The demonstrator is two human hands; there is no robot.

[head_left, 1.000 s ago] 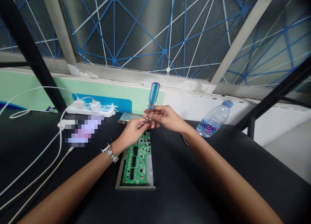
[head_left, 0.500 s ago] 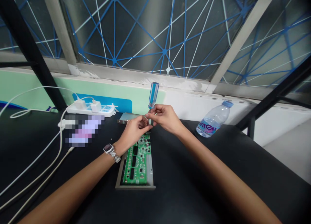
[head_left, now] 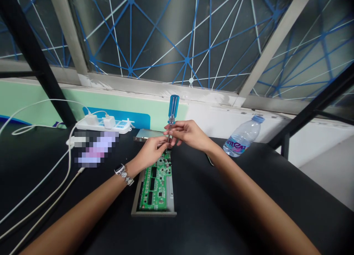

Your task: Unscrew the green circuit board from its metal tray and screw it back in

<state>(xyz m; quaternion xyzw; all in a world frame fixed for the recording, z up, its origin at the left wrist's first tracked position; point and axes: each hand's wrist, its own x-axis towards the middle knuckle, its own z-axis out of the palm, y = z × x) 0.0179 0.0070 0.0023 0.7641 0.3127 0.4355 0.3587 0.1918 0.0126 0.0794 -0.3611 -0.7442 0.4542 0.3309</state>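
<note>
A screwdriver (head_left: 173,106) with a clear blue handle stands nearly upright, tip down. The fingers of my right hand (head_left: 190,135) are closed round its metal shaft, below the handle. Close against the lower shaft, my left hand (head_left: 151,151) has thumb and fingers pinched together; whatever lies between them is hidden. Both hands are over the far end of a green circuit board (head_left: 160,185), which sits in a long metal casing (head_left: 170,192) on the black table. The screwdriver's tip is hidden behind my left fingers.
Behind my left hand lies a flat metal piece (head_left: 146,134). A white power strip (head_left: 121,126) with plugs and cables (head_left: 69,166) is at the left, near a pixelated object (head_left: 96,150). A water bottle (head_left: 243,137) stands tilted-looking at the right, before the wall.
The screwdriver's handle has shifted slightly left and turned. My right fingers have spread a little along the shaft. My left hand has moved slightly left and down.
</note>
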